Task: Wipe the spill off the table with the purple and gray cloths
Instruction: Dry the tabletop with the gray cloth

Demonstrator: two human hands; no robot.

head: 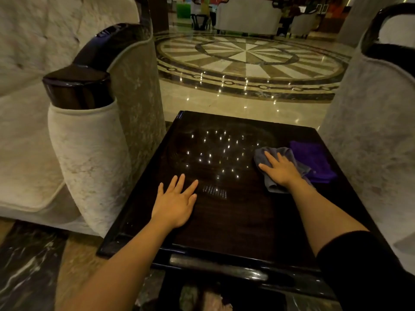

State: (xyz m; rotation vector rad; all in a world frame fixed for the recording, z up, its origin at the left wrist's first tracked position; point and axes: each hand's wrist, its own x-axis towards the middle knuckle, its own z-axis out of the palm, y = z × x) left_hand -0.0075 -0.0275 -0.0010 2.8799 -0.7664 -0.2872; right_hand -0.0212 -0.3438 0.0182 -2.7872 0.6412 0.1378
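A dark glossy wooden table (235,216) fills the middle of the view. On its right side lies a crumpled gray cloth (263,154), and my right hand (280,169) presses flat on top of it, fingers spread. A folded purple cloth (314,160) lies just right of the gray one, touching it, near the table's right edge. My left hand (176,202) rests flat on the bare tabletop at the left, fingers apart, holding nothing. I cannot make out the spill among the light reflections on the table.
A pale upholstered armchair (89,153) with a dark glossy arm cap stands close to the table's left. Another pale chair (370,131) flanks the right side. Polished marble floor (247,63) with a round inlay lies beyond the far edge.
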